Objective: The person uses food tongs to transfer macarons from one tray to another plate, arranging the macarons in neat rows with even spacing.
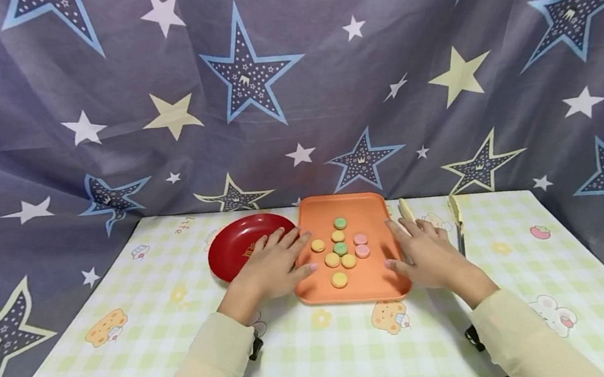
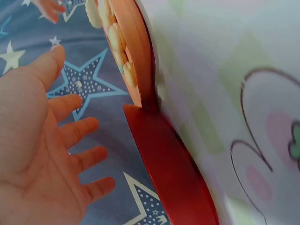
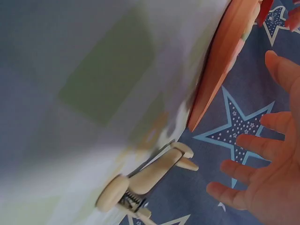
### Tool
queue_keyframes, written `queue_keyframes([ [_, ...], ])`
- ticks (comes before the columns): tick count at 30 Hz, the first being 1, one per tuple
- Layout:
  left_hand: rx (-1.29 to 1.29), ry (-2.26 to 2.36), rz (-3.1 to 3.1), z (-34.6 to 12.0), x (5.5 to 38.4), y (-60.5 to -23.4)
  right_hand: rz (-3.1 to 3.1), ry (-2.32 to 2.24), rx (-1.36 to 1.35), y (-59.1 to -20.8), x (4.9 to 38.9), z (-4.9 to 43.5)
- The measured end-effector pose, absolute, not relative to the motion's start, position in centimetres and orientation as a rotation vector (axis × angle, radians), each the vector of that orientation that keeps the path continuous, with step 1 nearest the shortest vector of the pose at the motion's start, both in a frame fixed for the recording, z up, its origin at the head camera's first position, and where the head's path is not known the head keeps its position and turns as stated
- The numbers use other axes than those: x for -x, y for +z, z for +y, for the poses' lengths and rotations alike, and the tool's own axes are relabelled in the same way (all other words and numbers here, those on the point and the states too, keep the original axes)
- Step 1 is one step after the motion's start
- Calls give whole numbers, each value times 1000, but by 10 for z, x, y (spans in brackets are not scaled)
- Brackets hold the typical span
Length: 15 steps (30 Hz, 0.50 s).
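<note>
An orange tray (image 1: 380, 281) holds several small macarons (image 1: 348, 261) in yellow, green and pink. My left hand (image 1: 272, 265), palm down with fingers spread, hovers at the tray's left edge and over the right side of a red plate (image 1: 229, 242). In the left wrist view the left hand (image 2: 42, 126) is apart from tray and plate, holding nothing. At the tray's right edge, my right hand (image 1: 431, 254) has its fingers spread. The right wrist view shows the right hand (image 3: 276, 164) bare, above cream-coloured tongs (image 3: 157, 171); in the head view it partly hides them.
A light green checked cloth (image 1: 359, 359) with cartoon prints covers the table. Behind the table hangs a dark curtain (image 1: 294, 126) patterned with stars. The red plate stands against the tray's left side; a cream tip of the tongs (image 1: 456, 209) lies right of the tray.
</note>
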<state>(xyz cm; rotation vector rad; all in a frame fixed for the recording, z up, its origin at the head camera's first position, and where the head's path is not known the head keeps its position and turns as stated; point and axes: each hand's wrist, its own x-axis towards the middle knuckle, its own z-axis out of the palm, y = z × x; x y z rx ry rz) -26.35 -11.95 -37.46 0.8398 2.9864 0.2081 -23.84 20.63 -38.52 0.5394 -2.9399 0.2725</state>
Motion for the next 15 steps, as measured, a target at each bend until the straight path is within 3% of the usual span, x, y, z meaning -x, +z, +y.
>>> queue_keyframes([
  [15, -727, 334, 3042, -160, 273, -374, -2926, 311, -487, -387, 236, 244],
])
